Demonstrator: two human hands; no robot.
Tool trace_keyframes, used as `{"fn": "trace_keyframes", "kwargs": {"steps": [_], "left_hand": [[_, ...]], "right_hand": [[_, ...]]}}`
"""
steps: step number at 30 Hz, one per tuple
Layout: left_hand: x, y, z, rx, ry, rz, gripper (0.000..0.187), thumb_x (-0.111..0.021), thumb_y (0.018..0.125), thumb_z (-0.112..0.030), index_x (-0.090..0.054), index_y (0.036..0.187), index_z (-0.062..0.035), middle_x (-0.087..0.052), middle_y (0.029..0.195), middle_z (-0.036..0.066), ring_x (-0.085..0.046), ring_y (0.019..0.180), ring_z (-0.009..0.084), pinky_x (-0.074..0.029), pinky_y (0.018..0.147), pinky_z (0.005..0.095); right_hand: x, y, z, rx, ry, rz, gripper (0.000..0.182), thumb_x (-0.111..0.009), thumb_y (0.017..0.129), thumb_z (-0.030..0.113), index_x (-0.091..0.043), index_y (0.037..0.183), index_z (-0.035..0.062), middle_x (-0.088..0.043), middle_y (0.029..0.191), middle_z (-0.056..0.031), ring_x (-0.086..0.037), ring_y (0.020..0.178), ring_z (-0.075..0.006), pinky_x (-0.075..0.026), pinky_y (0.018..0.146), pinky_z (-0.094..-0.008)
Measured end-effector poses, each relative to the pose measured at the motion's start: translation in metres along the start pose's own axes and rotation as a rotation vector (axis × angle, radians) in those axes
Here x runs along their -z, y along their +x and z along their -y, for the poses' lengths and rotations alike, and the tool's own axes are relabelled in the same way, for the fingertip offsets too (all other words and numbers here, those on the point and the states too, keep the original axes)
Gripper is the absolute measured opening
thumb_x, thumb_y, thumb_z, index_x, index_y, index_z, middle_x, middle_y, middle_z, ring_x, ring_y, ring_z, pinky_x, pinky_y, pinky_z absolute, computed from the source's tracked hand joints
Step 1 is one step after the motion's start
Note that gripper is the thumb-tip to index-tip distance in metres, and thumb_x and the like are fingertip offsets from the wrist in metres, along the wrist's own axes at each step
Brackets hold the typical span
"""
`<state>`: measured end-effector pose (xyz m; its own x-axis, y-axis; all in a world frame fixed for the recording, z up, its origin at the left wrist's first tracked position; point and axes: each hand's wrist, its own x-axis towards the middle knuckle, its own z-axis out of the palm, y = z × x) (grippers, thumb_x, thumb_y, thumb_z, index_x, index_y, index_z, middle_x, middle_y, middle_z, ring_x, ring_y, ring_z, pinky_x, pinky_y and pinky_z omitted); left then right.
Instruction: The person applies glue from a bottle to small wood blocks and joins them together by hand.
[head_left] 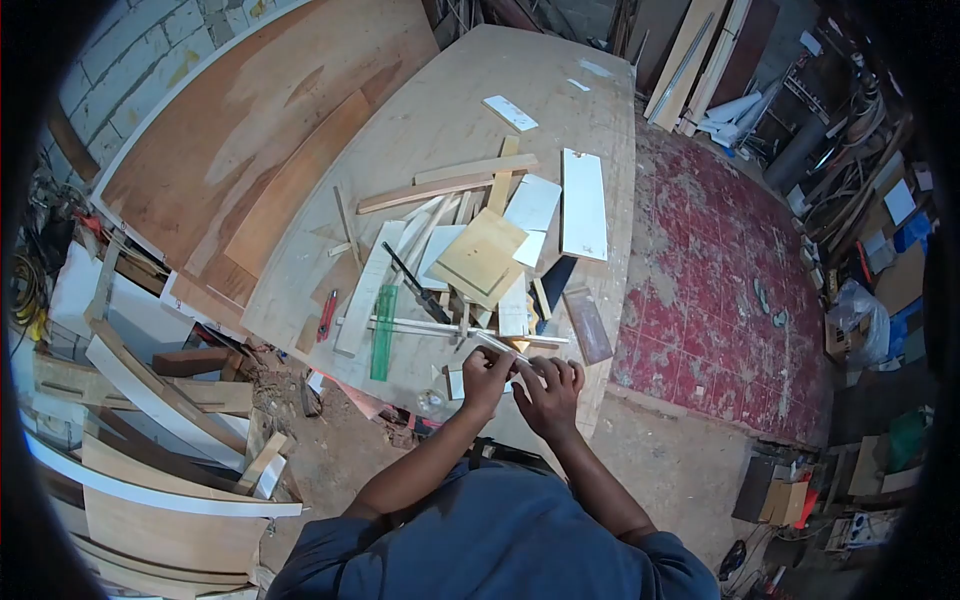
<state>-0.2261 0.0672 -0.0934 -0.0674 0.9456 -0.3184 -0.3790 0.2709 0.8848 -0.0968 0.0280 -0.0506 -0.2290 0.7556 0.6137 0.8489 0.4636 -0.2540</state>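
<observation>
Over the near edge of the wooden table (400,160), my left hand (485,382) is closed on a thin light strip (497,344). Close beside it on the right, my right hand (550,392) has its fingers curved and apart, near the strip's right end. Beyond my hands lies a heap of wood offcuts, with a square plywood piece (480,257) on top. A black pointed tool (415,283) lies left of the plywood. Further left are a green translucent strip (383,333) and a red cutter (327,315).
A white board (584,205) lies right of the heap, a brownish block (588,325) nearer me. Large wooden panels (240,130) lean at the left. Curved boards (165,400) are stacked at the lower left. Red worn flooring (720,290) lies right of the table.
</observation>
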Motion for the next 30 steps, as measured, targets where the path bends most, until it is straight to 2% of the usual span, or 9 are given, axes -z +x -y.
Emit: {"fn": "trace_keyframes", "kwargs": {"steps": [2,12,16,19,21,23,24,26,30], "left_hand": [[-0.012,-0.001,0.022,-0.037,0.063,-0.052,0.020,-0.068,0.085,-0.016,-0.056,0.084,0.0003,-0.061,0.077,0.007,-0.061,0.065,0.0119,-0.051,0.057,0.0255],[-0.023,-0.004,0.068,-0.057,0.307,-0.321,0.031,-0.074,0.079,-0.023,-0.060,0.073,0.0038,-0.064,0.068,0.009,-0.060,0.058,0.0131,-0.049,0.052,0.0268],[-0.025,-0.016,0.064,0.011,0.246,-0.317,0.025,-0.071,0.080,-0.019,-0.061,0.073,0.0021,-0.062,0.068,0.005,-0.057,0.060,0.0102,-0.047,0.052,0.0250],[0.010,-0.014,0.101,0.051,0.367,-0.328,0.027,-0.072,0.080,-0.023,-0.065,0.077,0.0025,-0.063,0.067,0.005,-0.058,0.060,0.0099,-0.048,0.054,0.0266],[0.060,-0.007,0.148,0.009,0.659,-0.401,0.028,-0.073,0.079,-0.025,-0.067,0.083,0.0020,-0.066,0.072,0.007,-0.062,0.066,0.0140,-0.051,0.062,0.0296],[0.098,-0.011,0.177,0.078,0.831,-0.508,0.031,-0.071,0.077,-0.030,-0.069,0.086,-0.0003,-0.070,0.080,0.010,-0.067,0.076,0.0224,-0.052,0.071,0.0345],[0.116,-0.012,0.186,0.085,0.841,-0.497,0.031,-0.071,0.077,-0.030,-0.069,0.086,-0.0003,-0.070,0.080,0.010,-0.067,0.076,0.0224,-0.052,0.071,0.0345],[0.136,-0.014,0.187,0.016,1.156,-0.503,0.038,-0.072,0.073,-0.034,-0.068,0.091,-0.0004,-0.070,0.087,0.016,-0.068,0.083,0.0328,-0.053,0.077,0.0409],[0.144,-0.021,0.161,0.171,1.222,-0.425,0.041,-0.068,0.075,-0.041,-0.070,0.091,-0.0030,-0.070,0.094,0.016,-0.067,0.089,0.0326,-0.052,0.080,0.0407]], "right_hand": [[-0.005,-0.006,-0.017,-0.025,-0.059,0.063,0.033,-0.074,0.072,0.022,-0.064,0.102,0.0154,-0.058,0.106,-0.0030,-0.052,0.102,-0.0249,-0.032,0.093,-0.0477],[-0.023,-0.029,-0.061,0.035,0.012,0.181,0.024,-0.071,0.074,0.021,-0.065,0.096,0.0140,-0.063,0.090,-0.0017,-0.056,0.093,-0.0229,-0.031,0.093,-0.0466],[-0.030,-0.031,-0.066,-0.018,0.100,0.232,0.023,-0.070,0.073,0.018,-0.066,0.095,0.0129,-0.063,0.093,-0.0033,-0.056,0.094,-0.0239,-0.032,0.093,-0.0469],[-0.036,-0.038,-0.083,-0.073,0.087,0.291,0.024,-0.069,0.071,0.015,-0.067,0.095,0.0123,-0.063,0.096,-0.0053,-0.056,0.096,-0.0250,-0.033,0.093,-0.0467],[-0.039,-0.044,-0.098,-0.136,0.139,0.359,0.024,-0.067,0.072,0.015,-0.066,0.095,0.0098,-0.063,0.098,-0.0092,-0.055,0.100,-0.0285,-0.033,0.096,-0.0483],[-0.037,-0.048,-0.107,-0.170,0.139,0.399,0.025,-0.067,0.071,0.015,-0.066,0.095,0.0095,-0.063,0.099,-0.0096,-0.054,0.100,-0.0295,-0.033,0.096,-0.0473],[-0.038,-0.052,-0.110,-0.156,0.145,0.397,0.025,-0.068,0.070,0.014,-0.067,0.095,0.0109,-0.063,0.098,-0.0086,-0.055,0.098,-0.0283,-0.034,0.094,-0.0466],[-0.042,-0.058,-0.114,-0.142,0.165,0.419,0.026,-0.069,0.069,0.014,-0.069,0.095,0.0122,-0.063,0.095,-0.0087,-0.056,0.096,-0.0280,-0.035,0.093,-0.0459],[-0.059,-0.068,-0.108,-0.125,0.201,0.503,0.026,-0.070,0.069,0.015,-0.069,0.094,0.0123,-0.063,0.095,-0.0092,-0.057,0.096,-0.0287,-0.035,0.092,-0.0460]]}}
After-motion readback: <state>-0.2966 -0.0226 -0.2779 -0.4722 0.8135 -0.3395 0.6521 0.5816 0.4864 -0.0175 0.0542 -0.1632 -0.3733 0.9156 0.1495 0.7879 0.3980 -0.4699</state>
